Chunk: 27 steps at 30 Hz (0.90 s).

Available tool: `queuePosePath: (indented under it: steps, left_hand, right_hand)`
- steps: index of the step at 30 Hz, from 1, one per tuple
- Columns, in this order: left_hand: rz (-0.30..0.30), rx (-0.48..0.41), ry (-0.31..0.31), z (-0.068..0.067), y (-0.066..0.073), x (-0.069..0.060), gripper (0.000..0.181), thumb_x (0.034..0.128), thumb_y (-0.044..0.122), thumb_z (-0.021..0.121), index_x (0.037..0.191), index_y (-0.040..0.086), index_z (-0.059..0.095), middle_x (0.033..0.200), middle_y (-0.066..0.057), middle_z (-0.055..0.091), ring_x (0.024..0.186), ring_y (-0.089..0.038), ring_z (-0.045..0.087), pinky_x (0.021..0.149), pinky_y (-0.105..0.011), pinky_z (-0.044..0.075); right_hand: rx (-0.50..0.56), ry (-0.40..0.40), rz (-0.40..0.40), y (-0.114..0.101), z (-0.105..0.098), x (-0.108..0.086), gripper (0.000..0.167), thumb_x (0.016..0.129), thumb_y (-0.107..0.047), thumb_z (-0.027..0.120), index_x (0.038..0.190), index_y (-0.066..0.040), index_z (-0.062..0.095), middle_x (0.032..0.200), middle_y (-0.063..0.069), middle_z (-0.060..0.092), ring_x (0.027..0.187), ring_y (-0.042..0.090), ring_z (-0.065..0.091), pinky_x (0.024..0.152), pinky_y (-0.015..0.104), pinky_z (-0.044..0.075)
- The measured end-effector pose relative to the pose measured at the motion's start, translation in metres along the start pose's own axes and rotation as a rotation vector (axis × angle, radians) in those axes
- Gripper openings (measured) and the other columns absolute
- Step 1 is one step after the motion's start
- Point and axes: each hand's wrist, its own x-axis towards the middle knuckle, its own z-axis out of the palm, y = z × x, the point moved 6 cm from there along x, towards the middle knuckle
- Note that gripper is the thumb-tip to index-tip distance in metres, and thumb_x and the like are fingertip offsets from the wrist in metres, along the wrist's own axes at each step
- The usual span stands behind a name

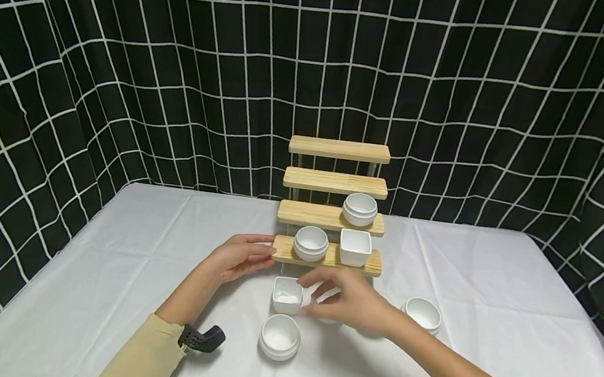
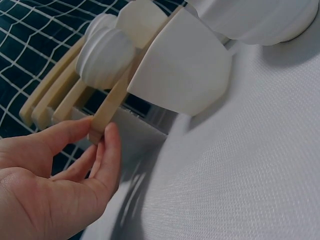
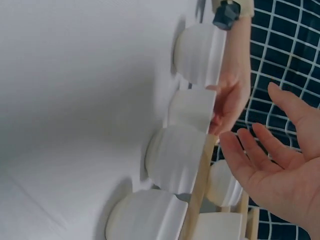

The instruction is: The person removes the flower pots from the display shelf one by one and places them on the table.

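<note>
A stepped wooden display shelf [image 1: 332, 217] stands on the white cloth. My left hand [image 1: 242, 258] pinches the left end of its lowest board [image 2: 114, 102] between thumb and fingers. A round white bowl [image 1: 311, 244] and a square white bowl [image 1: 355, 248] sit on that board. Another round bowl [image 1: 360, 209] is on the board above, at its right. My right hand [image 1: 347, 298] hovers in front of the shelf, fingers spread and holding nothing, as the right wrist view shows. Beside its fingertips stands a square bowl [image 1: 287, 294] on the cloth.
Nearer me on the cloth is a round bowl [image 1: 280, 337]; one more round bowl [image 1: 422, 314] stands to the right. My right hand partly hides other white bowls. A black curtain with white grid lines [image 1: 226, 66] hangs behind the table.
</note>
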Motion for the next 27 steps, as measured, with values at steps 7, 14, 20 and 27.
queuePosePath:
  steps: [7, 14, 20, 27]
  left_hand:
    - [-0.004, -0.003, -0.002, 0.0, -0.001, 0.001, 0.051, 0.1032, -0.006, 0.06, 0.152, -0.011, 0.046, 0.105, -0.014, 0.068, 0.079, -0.011, 0.073, 0.082, -0.019, 0.067]
    - [-0.002, -0.003, 0.003, 0.0, 0.0, 0.0, 0.051, 0.1032, -0.007, 0.06, 0.152, -0.011, 0.046, 0.105, -0.014, 0.068, 0.079, -0.011, 0.073, 0.081, -0.019, 0.067]
    - [0.001, 0.001, 0.006, 0.0, 0.0, 0.0, 0.05, 0.103, -0.007, 0.06, 0.152, -0.011, 0.047, 0.105, -0.015, 0.068, 0.079, -0.01, 0.073, 0.081, -0.019, 0.067]
    - [0.004, -0.003, 0.003, 0.0, 0.0, 0.0, 0.05, 0.1031, -0.007, 0.06, 0.151, -0.012, 0.046, 0.104, -0.014, 0.068, 0.078, -0.011, 0.073, 0.08, -0.019, 0.067]
  right_hand:
    - [-0.021, 0.005, 0.012, -0.003, -0.009, 0.002, 0.038, 0.09, -0.012, 0.084, 0.12, 0.007, 0.071, 0.121, 0.023, 0.072, 0.1, 0.027, 0.072, 0.086, 0.029, 0.068]
    - [-0.047, 0.045, 0.013, -0.006, -0.02, 0.004, 0.037, 0.09, -0.011, 0.084, 0.119, 0.008, 0.071, 0.119, 0.022, 0.072, 0.098, 0.03, 0.074, 0.086, 0.033, 0.069]
    - [-0.055, 0.075, 0.017, -0.009, -0.029, 0.006, 0.036, 0.09, -0.01, 0.085, 0.118, 0.007, 0.072, 0.119, 0.021, 0.072, 0.096, 0.025, 0.074, 0.087, 0.036, 0.069]
    - [-0.061, 0.087, 0.043, -0.008, -0.04, 0.007, 0.035, 0.09, -0.009, 0.083, 0.119, 0.007, 0.071, 0.12, 0.022, 0.072, 0.098, 0.025, 0.074, 0.092, 0.04, 0.068]
